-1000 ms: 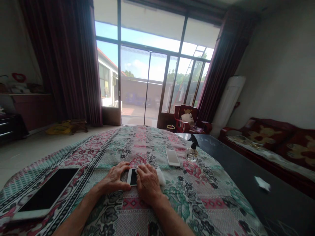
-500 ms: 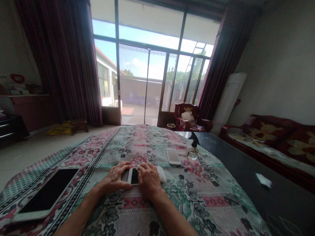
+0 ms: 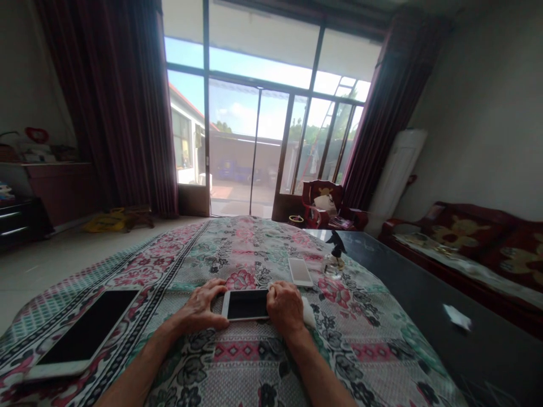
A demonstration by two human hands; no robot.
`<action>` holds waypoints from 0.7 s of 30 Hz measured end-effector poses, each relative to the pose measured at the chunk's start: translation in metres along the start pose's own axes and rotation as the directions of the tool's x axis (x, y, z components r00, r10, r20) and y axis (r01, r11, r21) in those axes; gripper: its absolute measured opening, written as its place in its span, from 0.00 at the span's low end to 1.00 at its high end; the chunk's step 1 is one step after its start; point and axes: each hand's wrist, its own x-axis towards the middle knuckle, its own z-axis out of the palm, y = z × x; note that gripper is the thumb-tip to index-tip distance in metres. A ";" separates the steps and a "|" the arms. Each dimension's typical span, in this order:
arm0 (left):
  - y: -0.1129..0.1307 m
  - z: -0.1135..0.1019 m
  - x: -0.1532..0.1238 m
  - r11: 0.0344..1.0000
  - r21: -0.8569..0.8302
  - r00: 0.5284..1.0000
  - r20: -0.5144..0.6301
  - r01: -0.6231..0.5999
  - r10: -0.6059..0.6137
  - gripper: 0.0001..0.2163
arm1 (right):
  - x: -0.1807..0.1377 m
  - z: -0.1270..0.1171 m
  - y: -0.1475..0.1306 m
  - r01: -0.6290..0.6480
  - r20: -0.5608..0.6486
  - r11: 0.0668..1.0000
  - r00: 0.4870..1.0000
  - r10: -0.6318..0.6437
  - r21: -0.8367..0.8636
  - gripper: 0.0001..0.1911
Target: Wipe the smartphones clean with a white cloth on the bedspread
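Observation:
A white smartphone [image 3: 246, 305] with a dark screen lies sideways on the patterned tablecloth [image 3: 178, 362]. My left hand [image 3: 204, 308] grips its left end between thumb and fingers. At the phone's right end, my right hand [image 3: 285, 308] is closed over a white cloth [image 3: 310, 314], most of it hidden under the palm; a part sticks out on the right. Farther back lies a second white phone [image 3: 300, 272], beside a clear spray bottle [image 3: 333, 265] with a black head. To the left rests a white tablet [image 3: 87, 330] with a black screen.
The dark tabletop [image 3: 407, 282] shows along the right, with a crumpled white paper [image 3: 457, 317] on it. Beyond the table stand a red armchair [image 3: 320, 198], a red sofa [image 3: 449, 220] and glass doors [image 3: 250, 152]. A yellow item [image 3: 106, 219] lies on the floor at left.
My right hand has slid right with the white cloth, from the phone's middle to its right end, uncovering more of the dark screen. My left hand keeps its grip.

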 end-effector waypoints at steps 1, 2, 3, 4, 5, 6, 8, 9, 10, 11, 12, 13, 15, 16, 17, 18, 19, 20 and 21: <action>0.001 0.000 0.000 1.000 -0.005 1.000 -0.004 -0.001 0.001 0.32 | 0.000 -0.001 0.000 -0.007 -0.002 1.000 1.000 0.007 -0.017 0.15; 0.001 -0.001 -0.001 1.000 -0.009 1.000 -0.007 -0.001 0.001 0.32 | 0.000 -0.001 0.000 -0.009 -0.006 0.999 1.000 0.009 -0.033 0.14; 0.002 -0.001 -0.001 1.000 -0.012 1.000 -0.011 -0.001 0.001 0.32 | -0.001 -0.002 -0.001 -0.004 -0.009 0.999 1.000 0.003 -0.045 0.14; 0.002 -0.002 -0.001 1.000 -0.013 1.000 -0.013 -0.001 0.001 0.31 | -0.002 -0.002 -0.002 0.006 -0.010 0.999 1.000 -0.007 -0.052 0.14; 0.003 -0.002 -0.001 1.000 -0.013 1.000 -0.012 -0.001 0.000 0.31 | -0.004 -0.001 -0.004 0.022 -0.006 0.998 1.000 -0.022 -0.051 0.13; 0.003 -0.002 -0.001 1.000 -0.013 1.000 -0.009 0.001 -0.001 0.31 | -0.005 -0.001 -0.007 0.044 0.002 0.998 0.999 -0.044 -0.041 0.13; 0.002 -0.002 -0.002 1.000 -0.016 1.000 0.002 -0.001 0.001 0.32 | -0.009 0.001 -0.013 0.100 0.020 0.995 0.995 -0.100 0.011 0.13; 0.002 -0.002 -0.002 1.000 -0.020 1.000 0.008 -0.004 0.004 0.33 | -0.011 0.002 -0.017 0.133 0.029 0.990 0.991 -0.134 0.051 0.12; 0.002 -0.002 -0.002 1.000 -0.024 1.000 0.011 -0.007 0.007 0.33 | -0.013 0.003 -0.020 0.172 0.034 0.980 0.984 -0.176 0.096 0.11; 0.001 -0.002 -0.003 1.000 -0.028 1.000 0.011 -0.008 0.009 0.34 | -0.015 0.004 -0.023 0.217 0.039 0.966 0.974 -0.224 0.140 0.10; 0.001 -0.002 -0.003 1.000 -0.028 1.000 0.007 -0.009 0.010 0.34 | -0.017 0.004 -0.026 0.263 0.044 0.948 0.961 -0.274 0.178 0.10; 0.001 -0.001 -0.004 1.000 -0.025 1.000 0.001 -0.009 0.009 0.34 | -0.019 0.004 -0.029 0.307 0.051 0.928 0.945 -0.324 0.210 0.10; 0.000 0.000 -0.004 1.000 -0.012 1.000 -0.012 -0.014 0.014 0.34 | -0.022 0.004 -0.035 0.387 0.069 0.887 0.907 -0.416 0.252 0.11; 0.000 0.000 -0.003 1.000 -0.005 1.000 -0.018 -0.018 0.018 0.34 | -0.024 0.003 -0.038 0.421 0.081 0.867 0.887 -0.455 0.266 0.11; 0.000 0.001 -0.003 1.000 0.002 0.999 -0.022 -0.024 0.024 0.35 | -0.025 0.003 -0.041 0.450 0.093 0.850 0.867 -0.489 0.276 0.11; 0.000 0.001 -0.003 1.000 0.008 0.999 -0.021 -0.027 0.027 0.35 | -0.026 0.003 -0.043 0.471 0.105 0.836 0.851 -0.514 0.281 0.10; 0.000 0.001 -0.002 1.000 0.015 1.000 -0.016 -0.026 0.026 0.36 | -0.027 0.003 -0.046 0.484 0.117 0.828 0.839 -0.531 0.283 0.10; 0.000 0.001 -0.002 1.000 0.021 1.000 -0.007 -0.023 0.023 0.36 | -0.028 0.003 -0.048 0.490 0.128 0.824 0.833 -0.539 0.284 0.09; 0.001 0.001 -0.002 1.000 0.027 1.000 0.004 -0.016 0.016 0.36 | -0.029 0.003 -0.049 0.489 0.135 0.825 0.832 -0.539 0.283 0.08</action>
